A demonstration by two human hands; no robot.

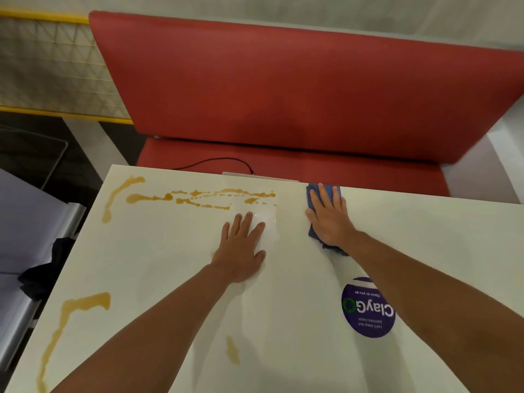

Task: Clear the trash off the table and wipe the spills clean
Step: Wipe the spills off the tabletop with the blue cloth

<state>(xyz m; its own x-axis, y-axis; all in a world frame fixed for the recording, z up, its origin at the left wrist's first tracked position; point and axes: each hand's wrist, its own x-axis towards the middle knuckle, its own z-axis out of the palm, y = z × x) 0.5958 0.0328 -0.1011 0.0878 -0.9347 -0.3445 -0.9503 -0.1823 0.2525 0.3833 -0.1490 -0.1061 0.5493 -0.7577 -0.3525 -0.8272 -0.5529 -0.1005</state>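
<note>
White tabletop [170,265] carrying brown spill streak [65,324] along near-left edge, small brown spot [232,350] near centre-front. Purple round sticker [368,313] sitting toward near-right. Left hand [241,251] lying flat mid-tabletop, fingers straight and slightly apart, holding nothing. Right hand [329,217] pressing blue cloth [314,232] at far edge, fingers straight, spread. Long brown spill [198,197] running along far-left edge. Red bench [283,95] standing beyond.
</note>
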